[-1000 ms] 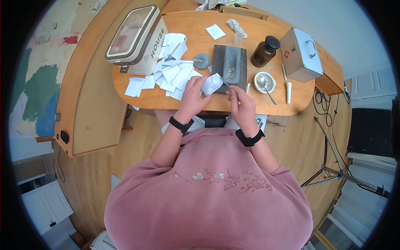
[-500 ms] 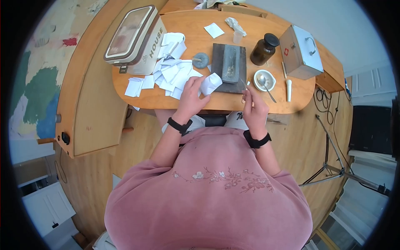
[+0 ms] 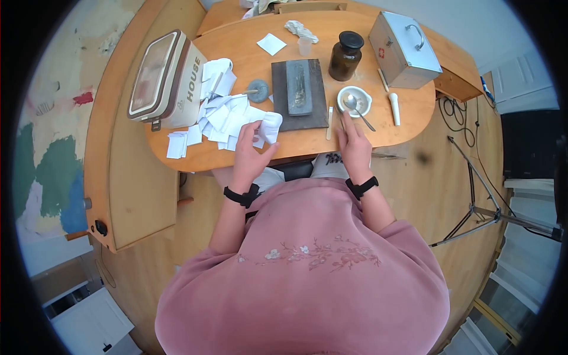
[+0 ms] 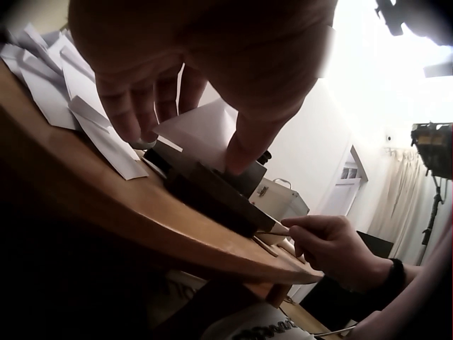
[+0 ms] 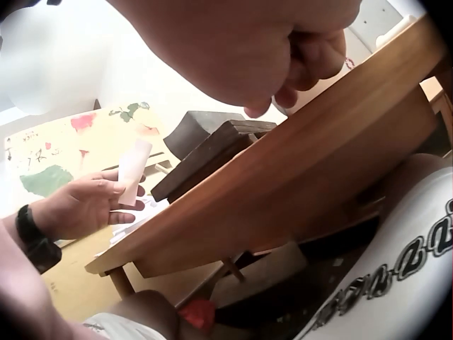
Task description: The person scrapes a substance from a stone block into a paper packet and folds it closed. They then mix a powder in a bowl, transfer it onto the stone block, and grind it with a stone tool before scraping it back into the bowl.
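My left hand (image 3: 251, 155) pinches a folded white paper packet (image 3: 271, 126) between thumb and fingers at the table's near edge. In the left wrist view the thumb presses one side of the paper (image 4: 205, 131). My right hand (image 3: 355, 151) reaches over the near edge, fingertips close to a white mortar (image 3: 368, 110) with a metal spoon (image 3: 361, 112) in it. It pinches a thin, dark, stick-like tool (image 4: 269, 233), best seen in the left wrist view. Between the hands lies a grey stone trough (image 3: 300, 102) with residue in its hollow, on a dark board (image 3: 281, 122).
A flat wooden stick (image 3: 329, 125) lies right of the board, a white pestle (image 3: 394, 110) right of the mortar. Behind stand a brown jar (image 3: 345, 62) and a metal first-aid box (image 3: 402, 50). Left are loose papers (image 3: 222, 118), a grey stone wheel (image 3: 258, 92) and a storage box (image 3: 168, 83).
My right hand has moved from beside the paper packet, away from the trough, to the mortar's near side. The left hand still holds the packet. The head view has shifted.
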`<state>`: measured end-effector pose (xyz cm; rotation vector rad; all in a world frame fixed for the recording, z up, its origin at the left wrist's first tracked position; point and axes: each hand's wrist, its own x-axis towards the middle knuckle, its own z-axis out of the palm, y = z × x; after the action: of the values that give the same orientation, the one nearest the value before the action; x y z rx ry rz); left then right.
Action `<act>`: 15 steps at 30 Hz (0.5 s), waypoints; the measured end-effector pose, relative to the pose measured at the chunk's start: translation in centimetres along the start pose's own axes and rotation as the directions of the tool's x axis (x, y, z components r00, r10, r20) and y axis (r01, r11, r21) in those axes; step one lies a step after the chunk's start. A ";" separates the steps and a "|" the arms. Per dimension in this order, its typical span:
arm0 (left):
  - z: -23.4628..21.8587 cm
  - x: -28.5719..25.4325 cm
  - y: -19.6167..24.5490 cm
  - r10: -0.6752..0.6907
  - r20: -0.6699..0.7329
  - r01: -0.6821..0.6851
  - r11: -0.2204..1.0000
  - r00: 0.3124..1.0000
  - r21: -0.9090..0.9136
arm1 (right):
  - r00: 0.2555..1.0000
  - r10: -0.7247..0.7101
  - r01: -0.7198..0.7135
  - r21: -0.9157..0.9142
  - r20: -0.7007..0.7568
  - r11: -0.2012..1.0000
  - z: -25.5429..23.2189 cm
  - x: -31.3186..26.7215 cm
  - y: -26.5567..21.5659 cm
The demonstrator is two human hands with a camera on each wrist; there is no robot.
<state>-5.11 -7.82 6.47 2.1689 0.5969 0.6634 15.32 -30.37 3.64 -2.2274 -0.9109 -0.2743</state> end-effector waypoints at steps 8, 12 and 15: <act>1.5 -0.2 2.5 -0.040 0.095 0.058 0.980 0.995 -0.188 | 0.961 0.058 -0.197 0.522 0.269 0.830 -3.3 -0.4 -6.0; 3.9 0.1 4.9 0.012 0.138 0.018 0.977 0.990 -0.212 | 0.990 -0.011 -0.091 0.692 0.142 0.716 -1.8 0.7 -7.9; 4.5 0.1 5.9 0.041 0.089 -0.013 0.954 0.995 -0.300 | 0.904 0.142 -0.421 0.779 0.404 0.464 -1.7 1.7 -8.3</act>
<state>-1.06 -13.63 8.54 1.9154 0.3891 0.6183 10.98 -26.44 10.02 -1.4055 -0.5720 0.5919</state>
